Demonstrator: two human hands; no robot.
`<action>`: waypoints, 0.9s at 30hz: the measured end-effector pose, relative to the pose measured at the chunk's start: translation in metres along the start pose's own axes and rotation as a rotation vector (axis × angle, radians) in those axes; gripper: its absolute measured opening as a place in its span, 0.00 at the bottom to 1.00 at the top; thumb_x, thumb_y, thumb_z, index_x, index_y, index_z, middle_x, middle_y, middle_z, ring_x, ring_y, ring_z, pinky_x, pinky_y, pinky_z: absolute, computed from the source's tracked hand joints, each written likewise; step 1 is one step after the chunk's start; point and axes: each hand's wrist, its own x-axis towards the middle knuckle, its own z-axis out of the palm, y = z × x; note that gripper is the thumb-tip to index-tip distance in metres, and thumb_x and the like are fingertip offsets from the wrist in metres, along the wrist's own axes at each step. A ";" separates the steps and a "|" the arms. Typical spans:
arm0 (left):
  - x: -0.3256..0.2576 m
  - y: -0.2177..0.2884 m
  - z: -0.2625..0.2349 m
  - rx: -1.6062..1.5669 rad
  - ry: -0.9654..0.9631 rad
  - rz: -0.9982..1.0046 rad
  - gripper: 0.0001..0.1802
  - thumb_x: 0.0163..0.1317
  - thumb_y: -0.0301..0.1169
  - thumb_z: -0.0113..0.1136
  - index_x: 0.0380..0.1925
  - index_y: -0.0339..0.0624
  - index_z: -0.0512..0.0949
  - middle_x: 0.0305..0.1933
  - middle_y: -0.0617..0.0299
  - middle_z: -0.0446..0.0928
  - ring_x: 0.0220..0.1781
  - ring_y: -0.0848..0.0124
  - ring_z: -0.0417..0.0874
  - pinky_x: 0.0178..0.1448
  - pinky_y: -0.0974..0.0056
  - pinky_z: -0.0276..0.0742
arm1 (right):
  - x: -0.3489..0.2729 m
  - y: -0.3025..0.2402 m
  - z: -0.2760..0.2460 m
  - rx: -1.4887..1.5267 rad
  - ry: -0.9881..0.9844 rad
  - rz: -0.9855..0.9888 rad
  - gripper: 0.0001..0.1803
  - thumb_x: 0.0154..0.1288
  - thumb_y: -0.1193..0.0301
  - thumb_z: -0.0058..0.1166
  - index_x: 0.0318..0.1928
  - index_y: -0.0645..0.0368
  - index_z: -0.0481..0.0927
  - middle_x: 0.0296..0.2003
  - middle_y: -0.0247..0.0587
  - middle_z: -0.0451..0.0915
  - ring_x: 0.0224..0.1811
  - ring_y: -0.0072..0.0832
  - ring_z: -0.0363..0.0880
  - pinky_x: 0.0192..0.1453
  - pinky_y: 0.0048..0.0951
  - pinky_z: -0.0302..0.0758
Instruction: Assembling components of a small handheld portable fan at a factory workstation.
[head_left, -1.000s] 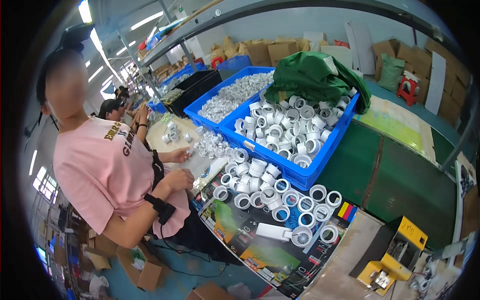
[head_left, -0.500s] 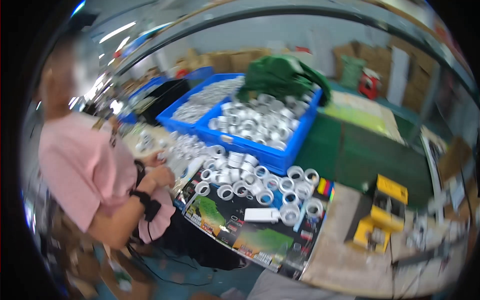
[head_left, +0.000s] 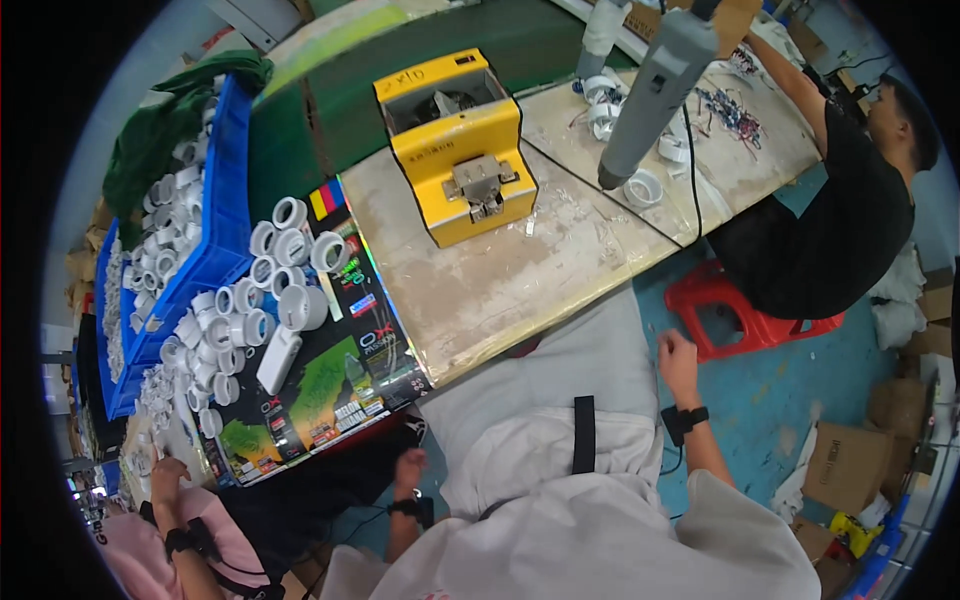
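My left hand (head_left: 410, 468) hangs low beside my lap, near the front edge of the bench; its fingers are too small and turned away to read. Out to the right of my lap is my right hand (head_left: 678, 362), fingers curled in, over the floor and next to a red stool (head_left: 715, 315); nothing shows in it. Both wrists wear black bands. Neither hand touches the bench. Ahead stands a yellow machine (head_left: 460, 150) with a metal fixture on its front. A grey electric screwdriver (head_left: 655, 95) hangs at the right, above a white ring (head_left: 642, 188).
At the left, white plastic rings (head_left: 222, 325) and a white rectangular block (head_left: 279, 360) lie on a printed black mat (head_left: 335, 400). Behind them is a blue bin (head_left: 228, 190) of rings. A co-worker in pink (head_left: 215, 540) and another in black (head_left: 840, 210) sit nearby. Cables cross the bench (head_left: 570, 250).
My view has swung right and down. My lap, both hands and the hanging screwdriver now show; the bin and rings have shifted to the left of the picture.
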 end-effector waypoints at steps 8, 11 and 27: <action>0.050 0.047 0.016 0.364 -0.084 -0.182 0.11 0.61 0.23 0.44 0.37 0.38 0.78 0.29 0.61 0.78 0.26 0.74 0.77 0.31 0.70 0.72 | -0.007 0.054 0.046 0.292 -0.464 0.597 0.15 0.60 0.68 0.53 0.45 0.64 0.77 0.35 0.44 0.78 0.37 0.31 0.78 0.41 0.33 0.74; 0.059 0.043 0.019 0.457 -0.168 -0.141 0.11 0.61 0.22 0.45 0.37 0.37 0.78 0.27 0.60 0.77 0.25 0.72 0.77 0.30 0.68 0.74 | -0.012 0.039 0.050 0.347 -0.641 0.626 0.20 0.59 0.65 0.54 0.49 0.63 0.75 0.42 0.46 0.75 0.44 0.33 0.74 0.47 0.34 0.71; 0.030 -0.003 -0.029 0.418 -0.188 -0.280 0.09 0.59 0.21 0.50 0.38 0.34 0.78 0.31 0.58 0.77 0.33 0.69 0.80 0.35 0.64 0.80 | 0.010 0.025 0.157 0.351 -0.863 -0.210 0.27 0.52 0.77 0.53 0.56 0.59 0.72 0.54 0.53 0.74 0.60 0.47 0.68 0.63 0.38 0.66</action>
